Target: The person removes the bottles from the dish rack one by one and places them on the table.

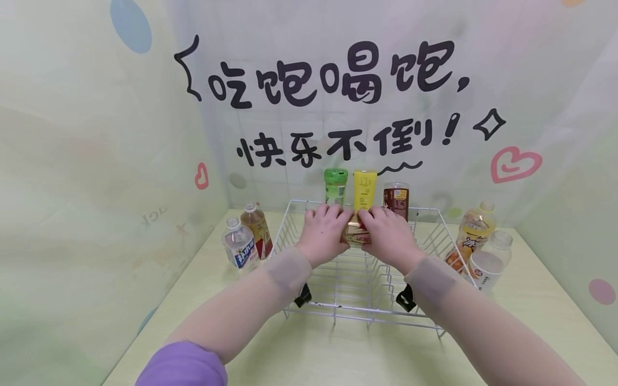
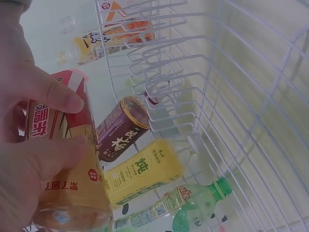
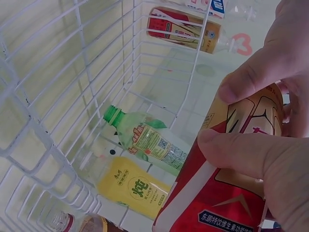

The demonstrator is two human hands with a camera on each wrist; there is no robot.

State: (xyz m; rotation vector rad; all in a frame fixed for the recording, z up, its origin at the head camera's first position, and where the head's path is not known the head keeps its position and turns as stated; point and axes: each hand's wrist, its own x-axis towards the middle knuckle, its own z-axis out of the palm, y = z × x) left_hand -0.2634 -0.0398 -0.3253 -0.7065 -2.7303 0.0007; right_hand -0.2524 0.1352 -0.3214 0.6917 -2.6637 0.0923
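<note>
On the pale tabletop [image 1: 328, 354] stands a white wire basket [image 1: 338, 306]; over it, the person's left hand [image 1: 324, 234] and right hand [image 1: 392, 236] together grip a red-and-gold plastic bottle [image 1: 358, 236]. Two small black clips [image 1: 406, 299] sit at the basket's near side.

Eight bottles [image 1: 358, 236] are counted: one is held between two hands [image 1: 324, 234], three are stood in one wire basket [image 1: 338, 306], and four are set on one bench [image 1: 309, 354], two per side. Two black clips [image 1: 406, 298] and two pink hearts [image 1: 515, 165] are also seen.
</note>
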